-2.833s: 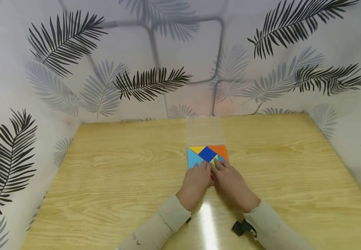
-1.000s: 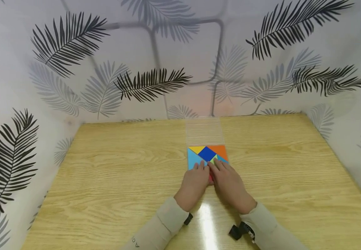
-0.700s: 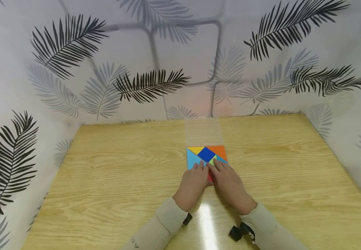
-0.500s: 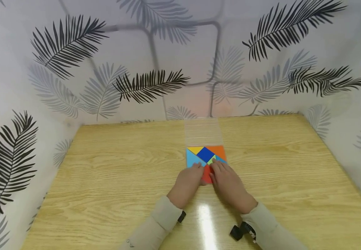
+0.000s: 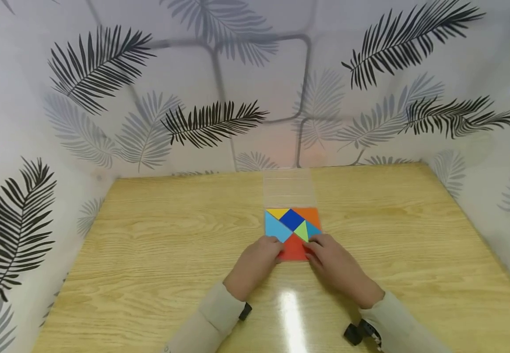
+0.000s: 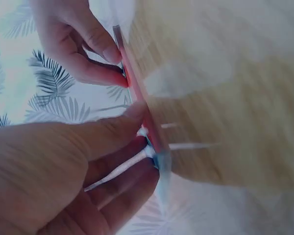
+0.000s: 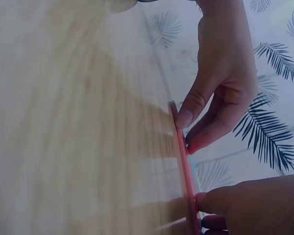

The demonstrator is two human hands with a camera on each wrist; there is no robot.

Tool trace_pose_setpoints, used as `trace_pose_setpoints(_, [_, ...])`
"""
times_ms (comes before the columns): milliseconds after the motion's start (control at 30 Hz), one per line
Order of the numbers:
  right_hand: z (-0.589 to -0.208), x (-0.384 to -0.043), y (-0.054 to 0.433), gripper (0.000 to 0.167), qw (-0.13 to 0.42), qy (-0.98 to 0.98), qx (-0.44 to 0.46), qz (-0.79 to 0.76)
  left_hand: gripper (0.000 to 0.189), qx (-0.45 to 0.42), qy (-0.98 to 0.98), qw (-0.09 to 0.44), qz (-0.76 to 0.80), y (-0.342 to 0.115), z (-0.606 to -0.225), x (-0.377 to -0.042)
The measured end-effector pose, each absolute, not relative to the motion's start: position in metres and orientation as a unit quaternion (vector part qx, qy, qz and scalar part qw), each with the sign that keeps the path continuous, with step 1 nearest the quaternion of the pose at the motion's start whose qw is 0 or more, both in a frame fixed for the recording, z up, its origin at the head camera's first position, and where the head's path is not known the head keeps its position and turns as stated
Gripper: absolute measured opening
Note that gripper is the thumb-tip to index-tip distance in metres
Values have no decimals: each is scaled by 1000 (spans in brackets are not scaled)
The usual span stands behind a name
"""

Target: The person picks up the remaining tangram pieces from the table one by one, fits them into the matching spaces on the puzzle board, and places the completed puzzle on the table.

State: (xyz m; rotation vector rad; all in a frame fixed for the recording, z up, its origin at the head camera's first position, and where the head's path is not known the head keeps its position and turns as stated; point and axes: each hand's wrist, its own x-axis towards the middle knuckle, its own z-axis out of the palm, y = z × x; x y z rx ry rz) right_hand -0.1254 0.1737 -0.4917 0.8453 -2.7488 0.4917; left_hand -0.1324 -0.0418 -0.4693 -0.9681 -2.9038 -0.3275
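A tangram puzzle [image 5: 291, 221] lies on the wooden table, its flat coloured pieces fitted together in a rectangle. The red triangle [image 5: 293, 249] forms the front part, with a light blue piece [image 5: 276, 224], a dark blue square [image 5: 292, 219] and a light green triangle [image 5: 302, 230] behind it. My left hand [image 5: 256, 262] holds the front left corner, thumb at the front edge and fingers bent over the pieces. At the right side, my right hand [image 5: 338, 264] holds the edge with bent fingers. Both wrist views show thumb and fingertips around the thin red edge [image 6: 137, 88].
A clear ribbed plastic lid [image 5: 288, 188] lies flat behind the puzzle, reaching toward the table's back edge. Leaf-patterned cloth [image 5: 219, 147] hangs behind and beside the wooden table [image 5: 171, 245]. Light reflects in a bright streak in front of the puzzle.
Both hands have drawn apart from the middle of the puzzle to its front left corner and right side. The red triangle and the green piece, covered earlier, now show.
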Motion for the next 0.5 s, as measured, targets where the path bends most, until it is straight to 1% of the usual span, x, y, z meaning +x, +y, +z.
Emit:
trace_pose_setpoints(67, [-490,-123,173,25,121,-933,294,167,10,-301,-949,36,-83,-40,-468,-131])
trace_pose_setpoints(167, [-487,-120,173,26,117,-933,298,163,3,-285,-956,33,-55,-36,-466,-128])
trace_pose_setpoints(333, [-483,-118,170,29,93,-940,294,144,13,-272,-962,28,-19,-30,-462,-124])
trace_pose_setpoints(500, [-480,-121,164,21,92,-944,300,97,10,-268,-963,32,18,-26,-460,-124])
